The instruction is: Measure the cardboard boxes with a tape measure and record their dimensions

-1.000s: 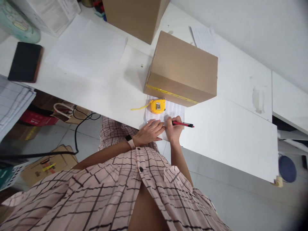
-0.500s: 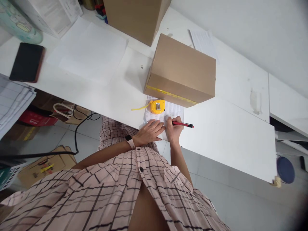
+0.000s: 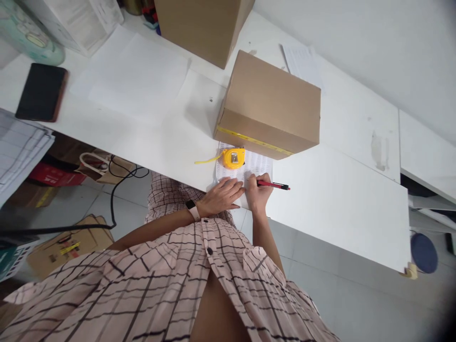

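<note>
My right hand (image 3: 257,195) has its grip closed on the red pen (image 3: 273,185), whose long axis runs across the bench (image 3: 342,199), cap end out to my right, tip buried under my fingers on the printed sheet (image 3: 257,164). My left hand (image 3: 221,195) lies flat w/ nothing held, fingers spread, pinning the sheet's near edge & touching the right hand. The sheet sits right under both grips at the bench's front edge, w/ the yellow tape measure (image 3: 233,157) just beyond my left fingers & the cardboard box (image 3: 270,102) behind it.
</note>
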`<move>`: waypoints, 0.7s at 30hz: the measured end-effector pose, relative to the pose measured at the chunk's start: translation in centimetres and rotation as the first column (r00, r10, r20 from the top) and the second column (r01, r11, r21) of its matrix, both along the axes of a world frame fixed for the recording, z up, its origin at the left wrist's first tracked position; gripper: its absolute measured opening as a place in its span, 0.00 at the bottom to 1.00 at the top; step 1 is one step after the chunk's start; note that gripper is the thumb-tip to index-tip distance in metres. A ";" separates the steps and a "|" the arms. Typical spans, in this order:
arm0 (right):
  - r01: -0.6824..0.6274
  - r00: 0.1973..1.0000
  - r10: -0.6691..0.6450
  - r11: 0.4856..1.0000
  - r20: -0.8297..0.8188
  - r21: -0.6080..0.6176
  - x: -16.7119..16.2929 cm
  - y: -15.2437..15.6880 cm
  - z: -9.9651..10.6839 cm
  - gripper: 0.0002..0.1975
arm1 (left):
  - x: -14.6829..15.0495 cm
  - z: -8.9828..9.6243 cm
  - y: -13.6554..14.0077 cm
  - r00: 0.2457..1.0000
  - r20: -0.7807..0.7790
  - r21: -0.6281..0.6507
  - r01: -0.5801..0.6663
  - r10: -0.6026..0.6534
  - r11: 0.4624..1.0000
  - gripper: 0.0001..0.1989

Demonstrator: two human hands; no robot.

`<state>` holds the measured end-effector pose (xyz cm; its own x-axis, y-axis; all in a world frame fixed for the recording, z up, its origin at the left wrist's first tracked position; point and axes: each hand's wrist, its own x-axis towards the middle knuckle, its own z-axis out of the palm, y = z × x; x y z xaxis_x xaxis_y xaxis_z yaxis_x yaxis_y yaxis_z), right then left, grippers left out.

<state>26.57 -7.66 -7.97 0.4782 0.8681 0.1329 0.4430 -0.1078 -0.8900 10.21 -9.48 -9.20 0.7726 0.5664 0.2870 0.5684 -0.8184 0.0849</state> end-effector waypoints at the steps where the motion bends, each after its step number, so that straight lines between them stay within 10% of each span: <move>1: 0.000 1.000 0.000 1.000 0.002 -0.001 0.0 0.0 -0.1 0.15 | 0.0 0.0 0.0 1.000 0.005 -0.006 0.000 0.000 1.000 0.33; 21: -0.029 0.999 0.028 1.000 -0.028 -0.011 0.0 0.1 0.1 0.15 | 0.0 0.0 0.0 1.000 -0.014 -0.038 -0.007 0.006 0.999 0.31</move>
<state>26.55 -7.61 -7.90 0.4568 0.8828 0.1096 0.4210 -0.1060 -0.9008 10.25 -9.46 -9.23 0.7729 0.5815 0.2541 0.5749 -0.8111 0.1076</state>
